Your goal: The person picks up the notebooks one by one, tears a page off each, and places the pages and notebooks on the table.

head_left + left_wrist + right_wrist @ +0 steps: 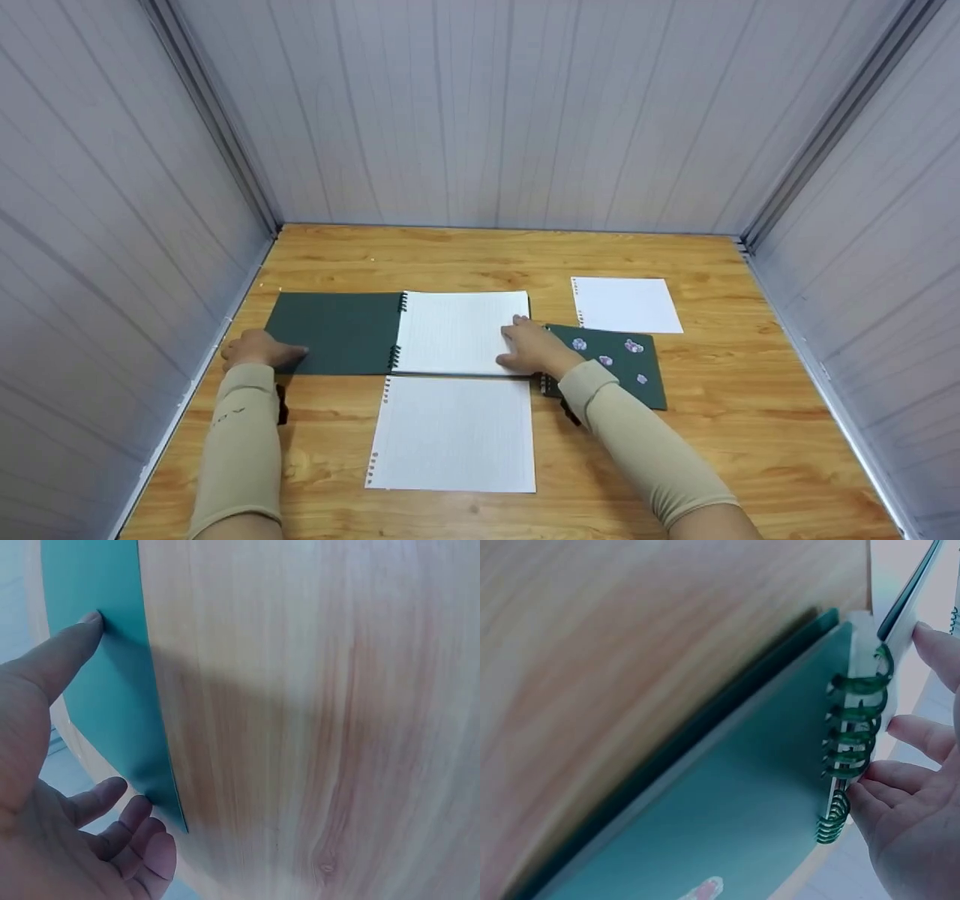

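An open spiral notebook lies flat, its dark green cover (337, 334) folded out to the left and a lined white page (450, 330) on the right. My left hand (259, 349) is at the cover's outer left edge. In the left wrist view its thumb (71, 649) touches the cover, while the other fingers curl loosely by the edge. Across the page's right edge rests my right hand (538, 346), fingers spread. Beneath that wrist is a smaller green spiral notebook (641, 375) with flower decorations, its coil (855, 735) close to my right fingers in the right wrist view.
A loose lined sheet (454, 435) with torn punch holes lies just in front of the open notebook. Behind the smaller notebook is another loose white sheet (628, 305). Pale panel walls (480, 112) enclose the wooden table (750, 450) at the back and both sides.
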Motion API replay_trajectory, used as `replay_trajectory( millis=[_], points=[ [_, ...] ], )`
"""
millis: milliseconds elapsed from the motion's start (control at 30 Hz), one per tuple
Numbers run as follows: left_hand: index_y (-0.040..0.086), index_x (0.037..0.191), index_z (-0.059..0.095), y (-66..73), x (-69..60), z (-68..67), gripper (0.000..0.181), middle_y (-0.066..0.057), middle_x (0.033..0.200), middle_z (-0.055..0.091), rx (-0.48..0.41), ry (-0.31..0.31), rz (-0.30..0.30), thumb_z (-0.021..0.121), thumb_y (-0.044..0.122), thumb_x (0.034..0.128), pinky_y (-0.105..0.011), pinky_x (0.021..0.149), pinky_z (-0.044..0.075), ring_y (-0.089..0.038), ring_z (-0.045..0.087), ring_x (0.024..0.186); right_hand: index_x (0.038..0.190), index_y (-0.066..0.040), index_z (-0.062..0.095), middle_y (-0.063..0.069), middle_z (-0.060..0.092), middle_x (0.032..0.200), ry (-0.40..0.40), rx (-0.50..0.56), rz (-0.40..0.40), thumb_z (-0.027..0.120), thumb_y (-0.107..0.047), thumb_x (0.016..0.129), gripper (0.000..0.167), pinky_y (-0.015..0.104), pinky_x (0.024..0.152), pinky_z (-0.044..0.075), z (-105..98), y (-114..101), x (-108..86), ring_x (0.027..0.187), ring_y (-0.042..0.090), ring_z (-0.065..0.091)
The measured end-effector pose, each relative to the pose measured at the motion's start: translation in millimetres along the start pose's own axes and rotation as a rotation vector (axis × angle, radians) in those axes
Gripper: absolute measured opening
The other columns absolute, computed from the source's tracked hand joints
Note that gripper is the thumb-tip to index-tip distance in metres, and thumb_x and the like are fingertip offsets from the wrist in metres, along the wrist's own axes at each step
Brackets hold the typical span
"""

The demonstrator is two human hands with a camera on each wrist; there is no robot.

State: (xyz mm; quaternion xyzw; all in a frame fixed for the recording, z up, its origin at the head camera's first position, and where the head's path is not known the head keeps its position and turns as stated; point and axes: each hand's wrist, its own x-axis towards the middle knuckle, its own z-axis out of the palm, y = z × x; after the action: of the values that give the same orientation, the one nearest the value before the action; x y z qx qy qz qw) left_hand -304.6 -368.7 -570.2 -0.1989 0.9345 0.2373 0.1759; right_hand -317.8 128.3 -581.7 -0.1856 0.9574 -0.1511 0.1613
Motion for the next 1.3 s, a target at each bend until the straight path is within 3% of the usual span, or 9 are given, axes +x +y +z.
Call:
replay_trajectory(
  millis=[200,400,633,767,867,967,1100,1167,1300],
  points=[
    [-0.025,0.154,0.035,-15.7,-6.7,-2.9,0.107,-0.056,0.153,0.030,-0.063,0.001,0.003,0.076,0.054,0.0938,-0.075,0.111,0.042,-0.070,0.031,0.140,0.159,-0.004,0.055,0.022,0.043,0.171,0.001,-0.023,-0.009,0.073,-0.044,0.103,0.071,0.050,0.135,0.028,2.5,-1.3,2.7,0.164,0.037,0.035],
    [-0.025,0.148,0.044,-16.4,-6.9,-10.6,0.090,-0.053,0.149,0.039,-0.140,0.127,0.084,0.075,0.041,0.0951,-0.075,0.109,0.045,-0.069,0.042,0.136,0.156,-0.001,0.057,0.025,0.045,0.169,0.014,-0.018,-0.028,0.073,-0.042,0.102,0.070,0.051,0.135,0.028,-0.6,-2.1,3.4,0.163,0.039,0.036],
    [-0.017,0.158,0.038,1.5,-11.8,-31.4,0.076,-0.044,0.149,0.051,-0.445,0.197,0.204,0.065,0.020,0.0976,-0.050,0.090,0.065,-0.051,0.066,0.121,0.155,0.000,0.058,0.026,0.044,0.169,0.025,-0.027,-0.036,0.073,-0.041,0.102,0.068,0.051,0.135,0.029,0.3,-1.6,4.5,0.162,0.041,0.036],
    [-0.009,0.156,0.046,16.3,-16.7,-41.9,0.064,-0.033,0.147,0.055,-0.630,0.208,0.236,0.060,0.010,0.0968,-0.025,0.069,0.062,-0.024,0.069,0.098,0.156,-0.001,0.057,0.026,0.044,0.170,0.019,-0.016,-0.027,0.073,-0.041,0.102,0.069,0.051,0.135,0.029,1.3,-0.1,4.8,0.163,0.040,0.035],
    [-0.003,0.150,0.055,33.3,-22.2,-46.7,0.053,-0.019,0.136,0.059,-0.815,0.221,0.229,0.061,0.007,0.0980,-0.020,0.066,0.060,-0.008,0.066,0.086,0.156,-0.001,0.057,0.025,0.043,0.170,0.021,-0.016,-0.017,0.073,-0.041,0.102,0.070,0.051,0.135,0.028,1.0,1.2,4.9,0.163,0.040,0.035],
    [0.000,0.147,0.056,52.2,-30.5,-48.1,0.048,-0.005,0.122,0.062,-1.057,0.189,0.267,0.066,0.006,0.1012,-0.020,0.070,0.063,-0.005,0.070,0.084,0.157,-0.002,0.056,0.025,0.041,0.171,0.021,-0.017,-0.013,0.073,-0.042,0.102,0.070,0.051,0.135,0.028,0.7,2.2,4.9,0.164,0.040,0.034],
    [-0.003,0.150,0.052,74.3,-42.8,-42.4,0.048,0.003,0.111,0.070,-1.314,0.080,0.393,0.067,0.009,0.1061,-0.022,0.081,0.065,-0.008,0.076,0.091,0.158,-0.002,0.056,0.025,0.041,0.171,0.025,-0.018,-0.015,0.073,-0.042,0.102,0.071,0.051,0.135,0.028,1.0,3.6,5.8,0.164,0.040,0.034],
    [-0.004,0.148,0.052,83.9,-47.4,-35.4,0.044,0.003,0.110,0.074,-1.358,0.029,0.456,0.065,0.011,0.1084,-0.023,0.087,0.065,-0.010,0.078,0.094,0.158,-0.003,0.056,0.024,0.041,0.172,0.027,-0.017,-0.011,0.072,-0.043,0.102,0.070,0.051,0.135,0.028,1.7,4.0,6.5,0.164,0.040,0.034],
    [0.006,0.157,0.047,98.4,-54.1,-16.3,0.049,0.005,0.130,0.070,-1.284,-0.066,0.511,0.062,0.017,0.1114,-0.023,0.100,0.060,-0.009,0.073,0.115,0.158,-0.004,0.055,0.022,0.040,0.172,0.025,-0.004,-0.002,0.072,-0.044,0.103,0.070,0.051,0.135,0.027,3.4,3.5,7.2,0.164,0.038,0.033]
  ],
)
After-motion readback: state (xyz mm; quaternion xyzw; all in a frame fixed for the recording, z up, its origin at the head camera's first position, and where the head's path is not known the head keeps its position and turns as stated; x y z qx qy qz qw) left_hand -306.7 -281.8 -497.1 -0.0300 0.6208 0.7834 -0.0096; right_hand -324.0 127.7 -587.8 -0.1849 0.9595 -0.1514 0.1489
